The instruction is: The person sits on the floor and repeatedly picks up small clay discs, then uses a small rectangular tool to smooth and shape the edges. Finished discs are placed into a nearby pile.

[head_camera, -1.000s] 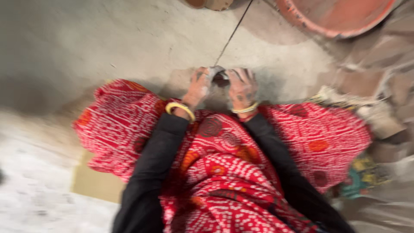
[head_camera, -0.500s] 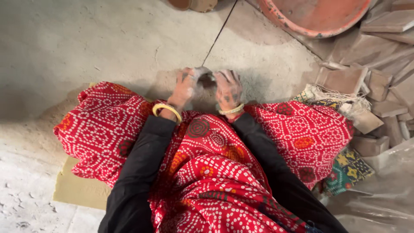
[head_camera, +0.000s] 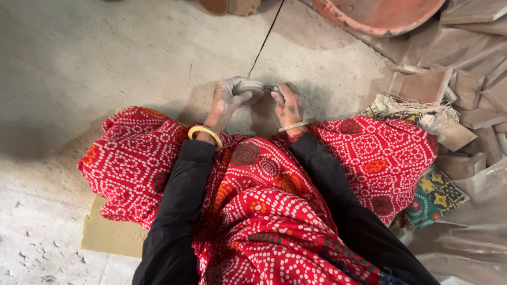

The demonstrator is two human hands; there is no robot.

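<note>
My left hand (head_camera: 226, 100) and my right hand (head_camera: 288, 103) are both dusted with grey clay and meet in front of my knees. Between them they hold a small pale clay piece (head_camera: 252, 88), rounded like a little cup. The left fingers wrap its left side; the right fingers pinch its right edge. A yellow bangle (head_camera: 205, 133) sits on my left wrist and a thin bangle (head_camera: 292, 126) on my right. Black sleeves and a red dotted cloth (head_camera: 264, 200) cover my lap.
A thin dark line (head_camera: 266, 37) runs across the grey floor away from my hands. A large orange-red clay dish (head_camera: 380, 13) lies at the top right. Stacked brick pieces (head_camera: 454, 89) and patterned cloth (head_camera: 435, 192) crowd the right side. A tan mat (head_camera: 105, 235) lies under my left leg.
The view has steadied and shifted slightly; my hands stay together on the clay piece, turning it a little between the fingers.
</note>
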